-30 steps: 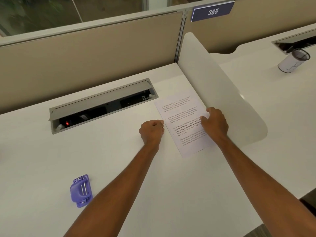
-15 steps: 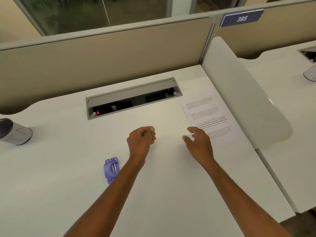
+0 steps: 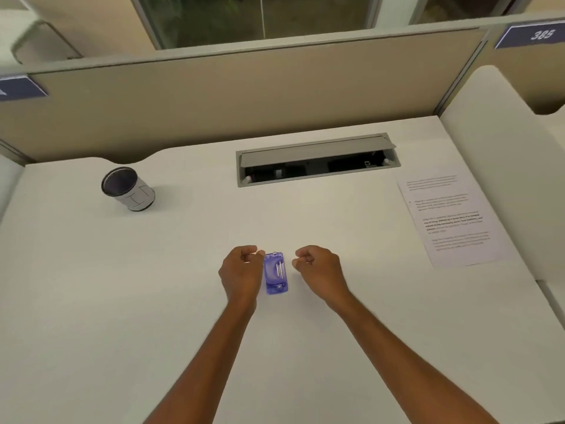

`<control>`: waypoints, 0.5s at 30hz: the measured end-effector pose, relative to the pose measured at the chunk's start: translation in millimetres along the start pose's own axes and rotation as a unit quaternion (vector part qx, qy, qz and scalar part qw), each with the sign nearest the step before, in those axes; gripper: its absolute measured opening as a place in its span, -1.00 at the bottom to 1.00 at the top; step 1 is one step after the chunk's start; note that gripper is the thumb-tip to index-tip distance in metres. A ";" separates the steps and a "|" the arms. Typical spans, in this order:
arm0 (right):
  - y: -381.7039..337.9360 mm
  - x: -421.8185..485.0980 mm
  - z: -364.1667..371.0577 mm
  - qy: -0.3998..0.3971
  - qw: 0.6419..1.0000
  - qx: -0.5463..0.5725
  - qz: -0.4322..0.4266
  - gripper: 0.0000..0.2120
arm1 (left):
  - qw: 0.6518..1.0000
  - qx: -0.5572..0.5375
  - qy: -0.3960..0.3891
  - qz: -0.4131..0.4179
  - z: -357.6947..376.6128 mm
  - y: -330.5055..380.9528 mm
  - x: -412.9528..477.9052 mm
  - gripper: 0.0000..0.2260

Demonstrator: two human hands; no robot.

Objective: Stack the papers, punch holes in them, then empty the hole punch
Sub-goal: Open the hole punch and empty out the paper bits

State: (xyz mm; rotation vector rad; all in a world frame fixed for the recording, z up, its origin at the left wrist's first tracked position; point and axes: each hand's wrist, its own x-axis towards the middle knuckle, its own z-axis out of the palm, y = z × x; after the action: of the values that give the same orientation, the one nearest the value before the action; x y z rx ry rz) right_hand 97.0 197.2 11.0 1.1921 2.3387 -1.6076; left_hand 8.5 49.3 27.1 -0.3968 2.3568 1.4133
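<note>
A small translucent purple hole punch (image 3: 276, 273) lies flat on the white desk (image 3: 153, 301), between my two hands. My left hand (image 3: 241, 272) sits right against its left side, fingers curled, with nothing gripped that I can see. My right hand (image 3: 319, 270) hovers a short gap to its right, fingers loosely curled and empty. The printed papers (image 3: 452, 220) lie stacked at the desk's right edge, well away from both hands.
A grey cup (image 3: 130, 189) stands at the back left of the desk. An open cable tray (image 3: 316, 159) is set into the desk at the back. A white divider panel (image 3: 501, 166) borders the right side, a beige partition (image 3: 244, 96) the back.
Both hands let go of the papers and moved left to either side of the hole punch. My view has swung left, bringing the cup into sight.
</note>
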 end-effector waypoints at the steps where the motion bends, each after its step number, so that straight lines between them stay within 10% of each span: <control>1: -0.7 -0.8 9.2 -0.001 1.000 -0.014 0.004 -0.84 | 1.000 0.008 -0.009 -0.011 -1.2 -5.7 -0.5 -0.87; 15: -6.6 -2.3 50.5 0.020 0.997 -0.043 0.063 -0.83 | 0.990 -0.019 -0.130 -0.057 0.3 -32.7 -0.5 -0.75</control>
State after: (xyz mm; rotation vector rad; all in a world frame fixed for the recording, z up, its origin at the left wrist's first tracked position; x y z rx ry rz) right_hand 76.5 153.6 -5.8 1.3357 2.2782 -1.4421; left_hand 22.6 34.6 1.5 -0.3297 2.0694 1.3690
